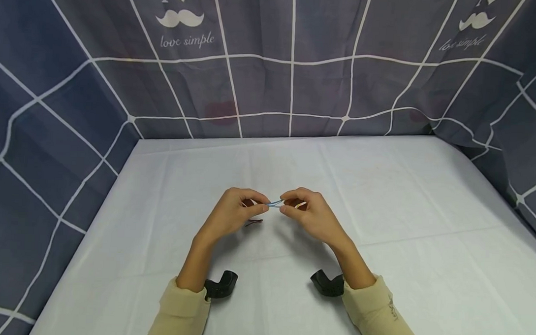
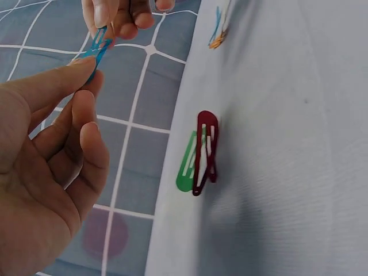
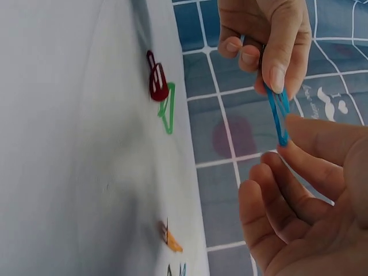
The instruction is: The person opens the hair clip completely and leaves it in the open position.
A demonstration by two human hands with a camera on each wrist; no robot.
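Observation:
A blue snap hair clip (image 1: 274, 203) is held in the air between both hands, its slim frame sprung apart in the right wrist view. My left hand (image 1: 236, 210) pinches one end of the clip (image 3: 276, 115) between thumb and index finger. At the opposite end, thumb and fingertips of my right hand (image 1: 309, 214) pinch it too. Below the hands, a dark red hair clip (image 2: 208, 118) lies partly over a green hair clip (image 2: 185, 183) on the white cloth. An orange hair clip (image 3: 172, 242) lies on the right, beside thin blue and white pieces partly cut off.
White cloth covers the table (image 1: 404, 192). A dark grid-patterned curtain (image 1: 262, 88) hangs along its back and sides. A black wrist mount (image 1: 221, 285) sits at the left cuff, another black mount (image 1: 327, 284) at the right cuff.

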